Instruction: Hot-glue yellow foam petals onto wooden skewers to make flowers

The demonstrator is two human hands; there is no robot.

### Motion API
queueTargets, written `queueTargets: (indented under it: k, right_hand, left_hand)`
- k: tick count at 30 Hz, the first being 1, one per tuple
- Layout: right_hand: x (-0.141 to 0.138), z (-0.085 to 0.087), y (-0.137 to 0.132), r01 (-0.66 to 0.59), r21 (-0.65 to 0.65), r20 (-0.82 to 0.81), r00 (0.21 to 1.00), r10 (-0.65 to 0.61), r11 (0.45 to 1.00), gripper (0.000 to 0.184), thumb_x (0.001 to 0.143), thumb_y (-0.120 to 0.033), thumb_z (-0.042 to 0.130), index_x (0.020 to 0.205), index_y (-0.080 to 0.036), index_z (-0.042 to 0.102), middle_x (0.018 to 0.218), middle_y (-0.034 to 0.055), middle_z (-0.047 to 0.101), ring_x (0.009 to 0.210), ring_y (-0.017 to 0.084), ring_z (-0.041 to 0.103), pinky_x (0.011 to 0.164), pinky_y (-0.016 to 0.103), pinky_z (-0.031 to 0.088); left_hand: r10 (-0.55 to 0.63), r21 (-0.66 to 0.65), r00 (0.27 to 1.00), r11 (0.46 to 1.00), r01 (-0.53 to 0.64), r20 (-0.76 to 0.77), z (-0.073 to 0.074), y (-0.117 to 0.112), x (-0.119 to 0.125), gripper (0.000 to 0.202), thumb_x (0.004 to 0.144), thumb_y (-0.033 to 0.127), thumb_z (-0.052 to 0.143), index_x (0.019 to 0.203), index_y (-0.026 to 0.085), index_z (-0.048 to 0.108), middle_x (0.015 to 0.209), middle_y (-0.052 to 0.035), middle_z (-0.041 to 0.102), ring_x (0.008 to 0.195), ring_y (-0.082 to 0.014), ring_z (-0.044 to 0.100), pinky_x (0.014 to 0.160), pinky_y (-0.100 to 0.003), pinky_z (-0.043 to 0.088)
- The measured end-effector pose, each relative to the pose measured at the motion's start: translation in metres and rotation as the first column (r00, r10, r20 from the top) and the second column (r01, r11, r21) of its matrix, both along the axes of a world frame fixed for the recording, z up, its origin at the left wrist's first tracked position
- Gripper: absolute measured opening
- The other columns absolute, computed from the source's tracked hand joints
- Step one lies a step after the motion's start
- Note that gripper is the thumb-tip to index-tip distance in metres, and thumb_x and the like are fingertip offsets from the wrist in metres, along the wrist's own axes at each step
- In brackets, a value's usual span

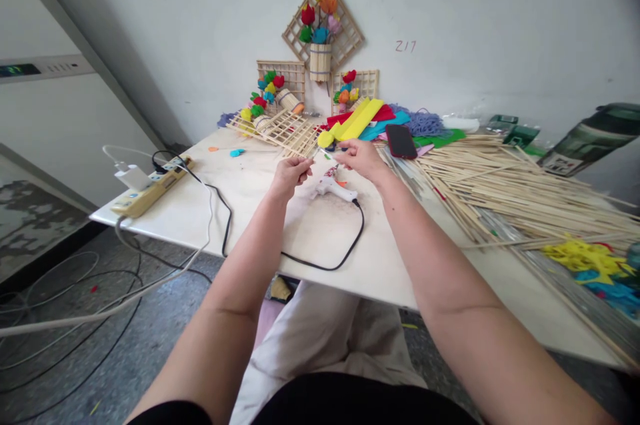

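Observation:
Above the middle of the table, my left hand (293, 175) is closed in a pinch. Whatever sits between its fingertips is too small to make out. My right hand (361, 158) is also pinched, a short gap away, and its fingertips hide what they hold, if anything. Just beyond the fingers is a round yellow piece (326, 139). Below and between the hands lies a white glue gun (337, 191), its nozzle end stained red and its black cord running to the left. A small orange scrap (342, 183) rests beside it.
Wooden sticks (520, 178) cover the right side, near a phone (401, 141) and yellow strips (360, 118). Stick lattices with colourful flowers (323, 18) stand against the wall. A power strip (153, 188) sits at the left edge; a dark bottle (590, 138) stands far right.

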State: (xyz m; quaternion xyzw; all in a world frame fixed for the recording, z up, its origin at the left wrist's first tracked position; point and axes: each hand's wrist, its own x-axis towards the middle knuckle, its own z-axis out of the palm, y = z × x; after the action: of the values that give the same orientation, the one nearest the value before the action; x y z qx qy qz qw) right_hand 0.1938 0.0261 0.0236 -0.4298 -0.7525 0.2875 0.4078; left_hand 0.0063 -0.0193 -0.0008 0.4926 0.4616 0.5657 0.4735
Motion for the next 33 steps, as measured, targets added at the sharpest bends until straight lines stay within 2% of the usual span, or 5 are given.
queueTargets:
  k: [10, 18, 26, 29, 33]
  right_hand:
    - [-0.019, 0.006, -0.029, 0.052, -0.038, 0.895, 0.445, 0.011, 0.998, 0.047, 0.063, -0.055, 0.065, 0.091, -0.018, 0.071, 0.099, 0.0137, 0.070, 0.092, 0.029, 0.064, 0.075, 0.034, 0.047]
    - [-0.030, -0.009, -0.040, 0.195, -0.004, 0.863, 0.497, -0.095, 0.981, 0.041, 0.072, -0.031, 0.058, 0.107, -0.014, 0.067, 0.107, 0.0189, 0.067, 0.103, 0.029, 0.062, 0.080, 0.034, 0.047]
    - [0.013, -0.012, -0.038, 0.414, 0.147, 0.474, 0.768, -0.431, 0.898, 0.032, 0.068, -0.025, 0.057, 0.096, -0.013, 0.065, 0.085, 0.0149, 0.068, 0.087, 0.030, 0.064, 0.073, 0.036, 0.048]
    - [0.022, -0.025, -0.044, 0.268, -0.094, -0.028, 0.962, -0.272, 0.959, 0.036, 0.069, -0.032, 0.056, 0.098, -0.013, 0.062, 0.060, 0.0033, 0.059, 0.056, 0.020, 0.058, 0.055, 0.032, 0.048]
    - [0.025, -0.036, -0.056, -0.001, -0.196, -0.485, 0.870, -0.096, 0.981, 0.039, 0.062, -0.030, 0.062, 0.097, -0.013, 0.060, 0.052, -0.0045, 0.053, 0.042, 0.011, 0.046, 0.043, 0.025, 0.041]
  left_hand:
    - [0.042, 0.000, 0.991, 0.999, -0.043, 0.124, 0.000, 0.000, 0.000, 0.025, 0.067, 0.032, 0.070, 0.071, 0.012, 0.056, 0.053, 0.0026, 0.054, 0.038, -0.0015, 0.036, 0.036, -0.017, 0.018]
    - [0.034, -0.002, 0.984, 0.999, -0.034, 0.177, -0.001, -0.002, 0.002, 0.020, 0.072, 0.028, 0.067, 0.076, 0.010, 0.059, 0.054, 0.0018, 0.056, 0.040, -0.0020, 0.039, 0.037, -0.016, 0.021]
    - [0.069, -0.007, 0.978, 0.998, -0.069, 0.198, -0.007, 0.004, 0.005, 0.015, 0.076, 0.023, 0.065, 0.075, 0.009, 0.059, 0.050, 0.0025, 0.053, 0.038, -0.0021, 0.040, 0.037, -0.016, 0.024]
    - [0.080, -0.011, 0.981, 0.997, -0.079, 0.174, -0.011, 0.008, 0.007, 0.016, 0.074, 0.021, 0.067, 0.071, 0.010, 0.057, 0.049, 0.0026, 0.054, 0.038, -0.0022, 0.041, 0.038, -0.016, 0.026]
    - [0.095, -0.008, 0.981, 0.995, -0.095, 0.171, -0.017, 0.011, 0.009, 0.017, 0.070, 0.018, 0.069, 0.070, 0.011, 0.054, 0.049, 0.0022, 0.056, 0.038, -0.0031, 0.042, 0.038, -0.016, 0.029]
